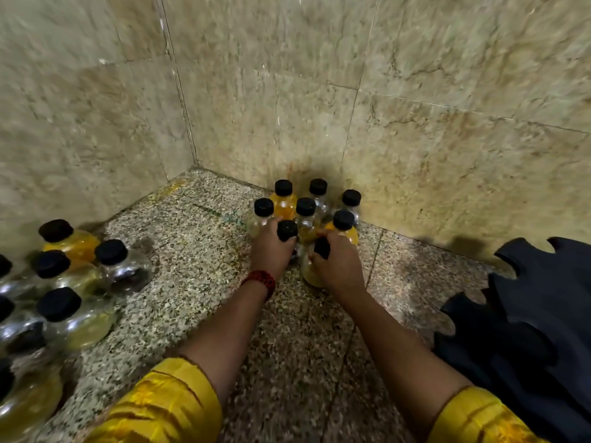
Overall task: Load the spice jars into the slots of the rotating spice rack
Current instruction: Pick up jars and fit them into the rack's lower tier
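Note:
Several clear spice jars with black caps stand in a tight cluster (305,207) against the far wall, some filled with yellow powder. My left hand (271,251) is closed around a jar whose black cap (287,230) shows above my fingers. My right hand (337,262) grips another jar (310,273) with pale yellow contents at the front of the cluster, its cap half hidden by my fingers. A second group of jars (68,276) stands at the left edge. A black scalloped rack part (524,314) lies at the right.
The speckled granite counter (198,282) meets beige tiled walls (287,91) in a corner behind the cluster. Yellow sleeves cover both forearms near the bottom edge. A red bead bracelet (260,279) sits on my left wrist.

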